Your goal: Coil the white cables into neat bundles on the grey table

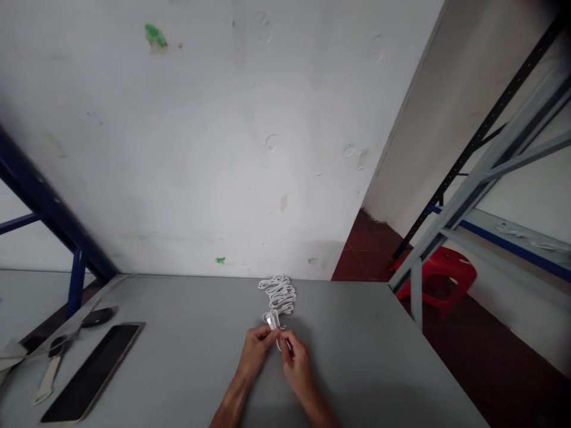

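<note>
Both of my hands meet over the middle of the grey table, with fingertips pinched close together. Between them is a bundled white cable [273, 318], its loops pointing away from me. My left hand [259, 345] grips the bundle from the left side. My right hand [295, 355] pinches at its near end, where a short piece of cable hangs below the fingers. Just beyond lies a row of several coiled white cables [281, 293], reaching back toward the wall. The exact spot where the fingertips touch is partly hidden.
On the left of the grey table [187, 351] lie a dark tablet or phone [93, 374], a watch with a pale strap [51, 368] and a black mouse-like object [97, 317]. A white wall [223, 148] stands behind. Metal posts flank the table; a red stool [446, 273] is at right.
</note>
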